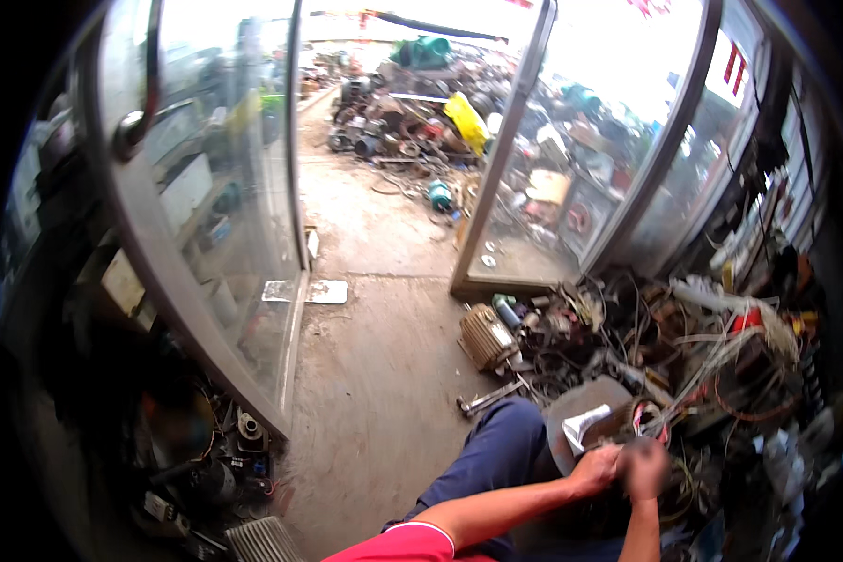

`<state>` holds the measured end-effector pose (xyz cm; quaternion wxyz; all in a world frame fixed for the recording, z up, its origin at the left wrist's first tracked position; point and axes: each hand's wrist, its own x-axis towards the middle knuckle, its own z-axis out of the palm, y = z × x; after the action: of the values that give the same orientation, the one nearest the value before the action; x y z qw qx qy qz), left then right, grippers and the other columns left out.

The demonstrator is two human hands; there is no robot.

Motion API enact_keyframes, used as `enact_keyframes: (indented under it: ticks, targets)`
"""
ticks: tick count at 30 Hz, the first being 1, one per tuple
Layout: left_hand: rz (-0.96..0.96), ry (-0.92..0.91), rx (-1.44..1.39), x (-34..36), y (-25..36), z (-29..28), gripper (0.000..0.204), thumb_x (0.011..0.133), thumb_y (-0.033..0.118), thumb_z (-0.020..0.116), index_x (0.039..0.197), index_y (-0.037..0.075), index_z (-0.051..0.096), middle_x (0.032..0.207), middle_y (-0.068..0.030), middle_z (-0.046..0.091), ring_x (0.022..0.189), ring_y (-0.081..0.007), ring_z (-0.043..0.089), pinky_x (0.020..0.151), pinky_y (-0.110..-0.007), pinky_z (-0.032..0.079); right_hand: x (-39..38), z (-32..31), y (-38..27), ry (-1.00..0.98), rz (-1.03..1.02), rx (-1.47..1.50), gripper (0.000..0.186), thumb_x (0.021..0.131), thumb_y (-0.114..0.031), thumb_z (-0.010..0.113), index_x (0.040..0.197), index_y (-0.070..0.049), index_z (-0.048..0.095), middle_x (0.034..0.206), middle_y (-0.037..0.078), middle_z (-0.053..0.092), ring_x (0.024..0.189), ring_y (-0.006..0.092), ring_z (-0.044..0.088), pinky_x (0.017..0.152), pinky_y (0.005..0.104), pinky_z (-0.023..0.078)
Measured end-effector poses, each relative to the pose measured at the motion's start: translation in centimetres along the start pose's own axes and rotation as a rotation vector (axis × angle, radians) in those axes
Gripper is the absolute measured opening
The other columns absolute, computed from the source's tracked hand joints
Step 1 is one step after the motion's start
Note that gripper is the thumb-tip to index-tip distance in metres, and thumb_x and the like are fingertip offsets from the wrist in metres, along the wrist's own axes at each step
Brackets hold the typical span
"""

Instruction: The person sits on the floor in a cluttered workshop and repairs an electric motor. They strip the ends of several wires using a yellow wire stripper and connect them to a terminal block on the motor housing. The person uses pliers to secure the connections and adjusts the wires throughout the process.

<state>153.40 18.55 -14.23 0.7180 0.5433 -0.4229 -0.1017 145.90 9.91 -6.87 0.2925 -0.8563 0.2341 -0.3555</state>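
Observation:
My left hand [596, 470] and my right hand [644, 468] meet at the lower right, fingers closed. What lies between them is hidden and blurred. Just beyond is a round opening with red and pale wires [648, 421], which looks like a motor winding. Next to my left hand, a white sheet-like piece [585, 426] lies on a grey rounded seat or plate [564, 407]. My right hand's fingertips are smeared by motion.
A brown finned electric motor [487, 337] and a metal wrench-like bar [492, 397] lie ahead. Tangled wires and scrap [665, 328] crowd the right. A glass door [225, 215] stands at left, with more parts [220, 478] below. Outside rises a scrap heap [403, 112].

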Motion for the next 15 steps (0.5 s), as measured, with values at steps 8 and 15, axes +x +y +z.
enact_keyframes:
  ticks: [8,15]
  targets:
    - [-0.220,0.056,-0.344,1.1,-0.4,-1.0,0.019,0.095,0.006,0.058,0.110,0.001,0.068,0.087,-0.0074,0.067,0.078,-0.0129,0.062,0.068,-0.028,0.050,0.7,0.1,-1.6,-0.068,0.229,0.107,0.012,0.088,-0.007,0.065,0.094,0.003,0.067,0.085,0.006,0.069,0.079,0.0114,0.063,0.073,0.0279,0.052]
    - [-0.188,-0.050,-0.142,0.6,-0.4,-1.0,0.025,0.098,0.010,0.058,0.119,0.002,0.067,0.089,-0.0048,0.057,0.084,-0.0142,0.056,0.076,-0.026,0.046,-0.8,-0.2,0.6,-0.091,0.431,0.596,0.010,0.094,-0.005,0.062,0.099,0.003,0.065,0.088,0.005,0.069,0.074,0.0097,0.066,0.068,0.0249,0.057]
